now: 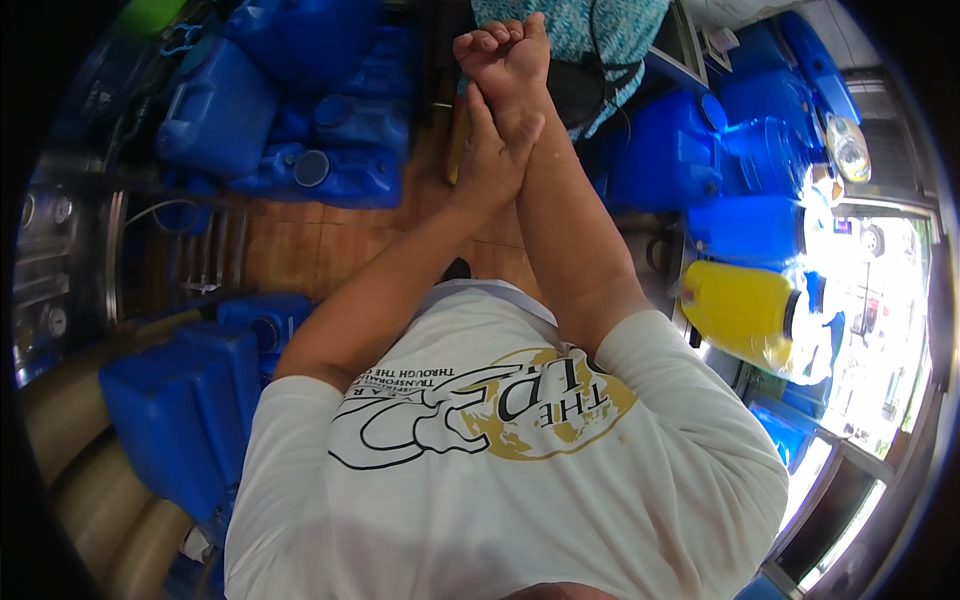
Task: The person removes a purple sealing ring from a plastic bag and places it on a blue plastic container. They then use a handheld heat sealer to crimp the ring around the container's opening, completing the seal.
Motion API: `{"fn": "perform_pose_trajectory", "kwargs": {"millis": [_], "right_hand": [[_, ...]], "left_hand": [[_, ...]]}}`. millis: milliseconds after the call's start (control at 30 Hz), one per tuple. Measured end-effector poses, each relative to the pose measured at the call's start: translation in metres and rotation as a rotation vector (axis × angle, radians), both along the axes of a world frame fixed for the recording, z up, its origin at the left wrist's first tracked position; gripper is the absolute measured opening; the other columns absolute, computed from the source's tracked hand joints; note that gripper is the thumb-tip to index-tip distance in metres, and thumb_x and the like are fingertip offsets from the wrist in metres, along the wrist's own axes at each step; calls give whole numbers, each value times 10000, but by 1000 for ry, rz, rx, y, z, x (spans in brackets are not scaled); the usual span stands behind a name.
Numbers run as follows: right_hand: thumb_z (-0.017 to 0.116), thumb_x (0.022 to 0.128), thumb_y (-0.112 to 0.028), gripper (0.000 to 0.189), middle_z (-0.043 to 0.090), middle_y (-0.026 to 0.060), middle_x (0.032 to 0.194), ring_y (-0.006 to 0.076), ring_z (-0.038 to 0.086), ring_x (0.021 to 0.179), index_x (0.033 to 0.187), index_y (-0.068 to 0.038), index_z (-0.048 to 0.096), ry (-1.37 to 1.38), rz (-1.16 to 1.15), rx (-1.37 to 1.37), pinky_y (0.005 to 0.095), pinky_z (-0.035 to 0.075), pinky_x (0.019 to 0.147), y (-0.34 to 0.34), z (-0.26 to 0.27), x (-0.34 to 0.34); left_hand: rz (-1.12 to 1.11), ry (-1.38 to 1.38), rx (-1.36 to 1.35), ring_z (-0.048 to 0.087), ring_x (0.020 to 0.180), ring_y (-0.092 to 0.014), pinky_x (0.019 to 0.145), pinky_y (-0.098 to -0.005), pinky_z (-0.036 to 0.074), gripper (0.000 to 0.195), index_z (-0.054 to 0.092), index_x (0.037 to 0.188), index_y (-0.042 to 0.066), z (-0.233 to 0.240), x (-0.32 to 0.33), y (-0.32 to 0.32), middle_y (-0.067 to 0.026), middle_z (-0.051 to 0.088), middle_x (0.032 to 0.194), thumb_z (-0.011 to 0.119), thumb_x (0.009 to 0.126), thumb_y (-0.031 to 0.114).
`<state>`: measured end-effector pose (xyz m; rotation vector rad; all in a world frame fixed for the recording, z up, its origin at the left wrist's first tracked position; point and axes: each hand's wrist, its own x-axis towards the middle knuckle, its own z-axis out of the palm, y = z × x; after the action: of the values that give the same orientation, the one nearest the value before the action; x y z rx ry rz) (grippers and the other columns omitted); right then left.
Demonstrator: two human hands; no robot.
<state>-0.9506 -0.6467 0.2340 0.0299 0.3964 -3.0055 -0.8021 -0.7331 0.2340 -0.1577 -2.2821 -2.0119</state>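
My left hand (496, 154) wraps around my right wrist, its thumb lying across the forearm and a finger stretched along the other side. Beyond it, my right hand (514, 64) is turned palm up. Its fingers are half curled, the thumb stands apart, and nothing lies in the palm. Both arms reach forward over a tiled floor (352, 244). Just past my right hand is a teal and white patterned cloth (570, 22), with a black strap or cord across it. A red and yellow object (454, 154), partly hidden by my left hand, cannot be made out.
Blue plastic jerrycans (217, 112) are stacked at the far left, with more blue containers (667, 154) at the right. A yellow plastic container (739, 311) in clear wrap stands near a bright window (877, 315). Blue jugs (165, 420) and tan cylinders (75, 405) flank my left side.
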Motion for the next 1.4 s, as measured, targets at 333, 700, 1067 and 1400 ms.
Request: {"fn": "perform_pose_trajectory", "kwargs": {"millis": [333, 700, 1067, 1400], "right_hand": [[377, 1072, -411, 358, 449, 20, 685, 191, 445, 601, 890, -120, 477, -167, -207, 141, 464, 501, 767, -53, 25, -102], [435, 1037, -221, 169, 505, 21, 726, 147, 489, 636, 1032, -101, 554, -159, -95, 468, 358, 467, 677, -107, 3, -199], [464, 1051, -257, 302, 651, 61, 992, 189, 632, 845, 1124, -14, 627, -180, 49, 541, 339, 513, 817, -246, 25, -164], [482, 1067, -290, 366, 511, -27, 677, 75, 463, 614, 790, -70, 577, 344, -593, 1503, 249, 372, 551, -226, 92, -203]], "left_hand": [[-100, -502, 394, 651, 708, -167, 611, -304, 538, 637, 574, 1177, 61, 19, -202, -77, -100, 670, 969, 407, 992, 648], [-2, -424, -45, 672, 915, -253, 859, -373, 526, 391, 688, 1073, 22, -86, -288, -208, -108, 709, 942, 597, 990, 394], [218, 459, -169, 626, 1128, -340, 982, -387, 484, 392, 699, 1114, 95, 10, -387, -237, -144, 685, 1188, 529, 1014, 433], [-18, 211, 243, 599, 1209, -267, 1058, -366, 440, 645, 536, 1328, -37, -5, -375, -288, -206, 640, 1255, 418, 1041, 528]]}}
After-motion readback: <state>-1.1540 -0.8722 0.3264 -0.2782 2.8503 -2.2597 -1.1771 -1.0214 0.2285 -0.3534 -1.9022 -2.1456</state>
